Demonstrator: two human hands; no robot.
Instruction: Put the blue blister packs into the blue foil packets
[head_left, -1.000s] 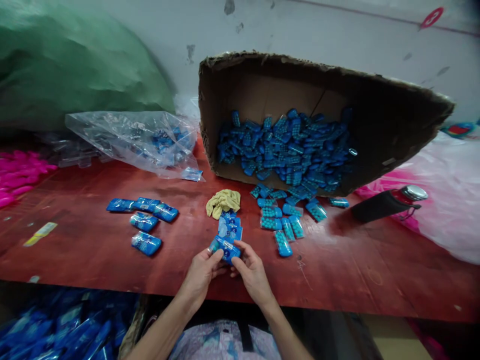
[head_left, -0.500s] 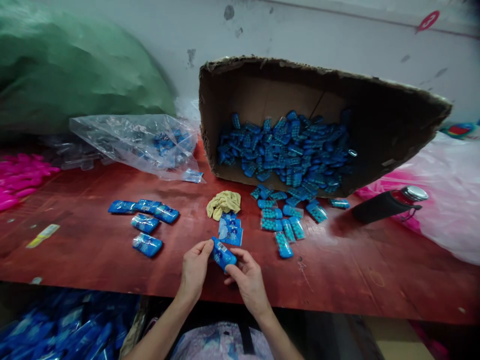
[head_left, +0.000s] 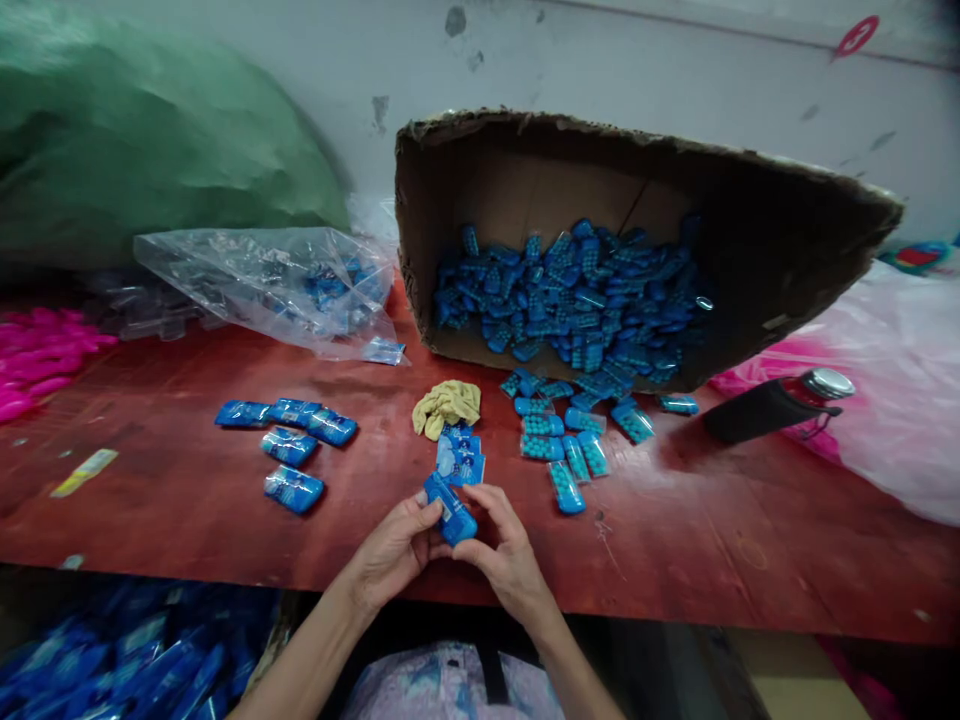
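Note:
A blue labelled packet (head_left: 451,512) is between my hands near the table's front edge. My left hand (head_left: 401,548) grips its left side, thumb on top. My right hand (head_left: 506,548) has thumb and finger round its right end. Just beyond lie flat blue cards (head_left: 460,456) and a crumpled yellow cloth (head_left: 447,408). Several blue wrapped packets (head_left: 293,489) rest to the left. On the right are clear containers of blue beads (head_left: 565,487), loose in front of a tilted cardboard box (head_left: 525,190) with many more inside.
A black bottle (head_left: 757,411) leans at the right beside a pink-and-clear bag (head_left: 892,390). Behind left are a clear bag (head_left: 247,290), a green sack (head_left: 165,140) and pink pieces (head_left: 45,350). Blue packets (head_left: 142,660) fill a space below the table.
My left hand has shifted from the packet's upper corner to lower along its left side, its fingers now beneath. The packet has turned slightly more upright and moved a little right.

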